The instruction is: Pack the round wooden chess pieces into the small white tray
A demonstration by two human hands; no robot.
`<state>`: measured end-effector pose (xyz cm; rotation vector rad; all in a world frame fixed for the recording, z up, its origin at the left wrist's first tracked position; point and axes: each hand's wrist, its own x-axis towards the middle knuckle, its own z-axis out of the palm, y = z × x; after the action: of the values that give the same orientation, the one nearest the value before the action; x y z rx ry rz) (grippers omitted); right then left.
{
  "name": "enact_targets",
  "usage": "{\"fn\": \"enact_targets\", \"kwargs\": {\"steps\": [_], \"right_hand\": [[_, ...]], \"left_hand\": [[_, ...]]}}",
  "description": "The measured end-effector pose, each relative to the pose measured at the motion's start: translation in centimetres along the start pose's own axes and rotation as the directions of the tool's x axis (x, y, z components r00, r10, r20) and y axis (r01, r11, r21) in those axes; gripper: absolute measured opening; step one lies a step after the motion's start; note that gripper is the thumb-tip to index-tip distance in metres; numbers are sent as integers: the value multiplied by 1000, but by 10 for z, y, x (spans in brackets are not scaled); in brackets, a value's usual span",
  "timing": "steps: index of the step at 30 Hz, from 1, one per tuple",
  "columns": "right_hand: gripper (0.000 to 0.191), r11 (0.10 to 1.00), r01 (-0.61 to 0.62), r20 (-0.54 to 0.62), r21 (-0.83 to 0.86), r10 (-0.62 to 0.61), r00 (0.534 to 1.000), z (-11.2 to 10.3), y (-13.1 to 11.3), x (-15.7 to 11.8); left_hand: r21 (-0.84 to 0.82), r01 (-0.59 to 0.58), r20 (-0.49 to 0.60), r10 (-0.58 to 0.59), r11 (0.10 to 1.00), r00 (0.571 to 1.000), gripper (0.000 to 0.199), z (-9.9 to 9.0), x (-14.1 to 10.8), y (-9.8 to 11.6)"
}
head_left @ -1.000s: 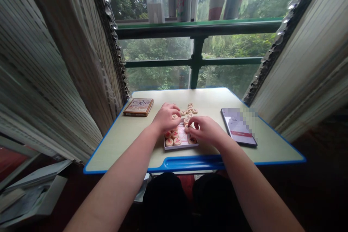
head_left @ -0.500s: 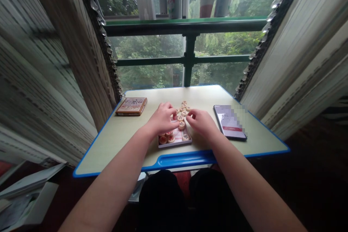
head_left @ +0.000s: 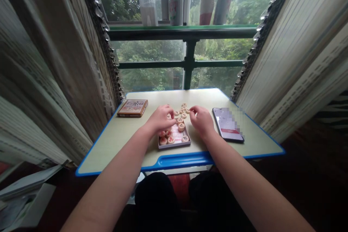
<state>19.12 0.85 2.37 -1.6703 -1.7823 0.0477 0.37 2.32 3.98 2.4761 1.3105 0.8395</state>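
A shallow white box (head_left: 174, 146) stands near the table's front edge, holding several round wooden pieces with red or dark characters. My left hand (head_left: 162, 119) is over the box's left back part, fingers curled round a pale piece (head_left: 169, 116) that shows between thumb and forefinger. My right hand (head_left: 201, 120) is right of the box, its bent fingertips at a loose piece (head_left: 187, 111) on the table. More loose pieces (head_left: 182, 111) lie behind the box. A dark-marked piece (head_left: 185, 138) sits in the box's front right corner.
A patterned brown box lid (head_left: 133, 108) lies at the table's left back. On the right is a phone (head_left: 227, 125). A blue-edged tray groove (head_left: 185, 160) runs along the table's (head_left: 108, 145) front. Cans (head_left: 176, 9) and cups stand on the window ledge.
My right hand has moved slightly away from the box, back to the loose pieces. My left hand stays over the box, and a piece now shows at its fingers. The view has shifted slightly.
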Motion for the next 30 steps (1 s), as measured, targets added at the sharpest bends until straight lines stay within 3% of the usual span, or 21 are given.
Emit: {"fn": "enact_targets", "kwargs": {"steps": [6, 9, 12, 15, 17, 21, 24, 30], "right_hand": [[28, 983, 94, 155, -156, -70, 986, 11, 4, 2], [29, 985, 55, 135, -165, -33, 990, 10, 6, 4], [30, 984, -14, 92, -175, 31, 995, 8, 12, 10], [34, 984, -64, 79, -167, 78, 994, 9, 19, 16], [37, 989, -3, 116, -150, 20, 993, 11, 20, 19], [38, 971, 177, 233, -158, -138, 963, 16, 16, 17], [39, 973, 154, 215, -172, -116, 970, 17, 15, 16], [35, 979, 167, 197, -117, -142, 970, 19, 18, 19]], "left_hand": [[-166, 128, -134, -151, 978, 979, 7, 0, 3, -9], [-295, 236, -175, -295, 926, 939, 9, 4, 4, -15], [-381, 275, -173, -360, 883, 917, 10, 8, 5, -25], [-360, 323, -159, -399, 875, 903, 8, 13, 6, -36], [-332, 353, -163, -422, 875, 892, 9, 16, 7, -43], [-376, 352, -140, -428, 857, 893, 14, 20, 8, -48], [-453, 331, -137, -432, 827, 892, 20, 17, 8, -42], [-664, 223, -68, -355, 714, 932, 28, 7, 7, -30]]}}
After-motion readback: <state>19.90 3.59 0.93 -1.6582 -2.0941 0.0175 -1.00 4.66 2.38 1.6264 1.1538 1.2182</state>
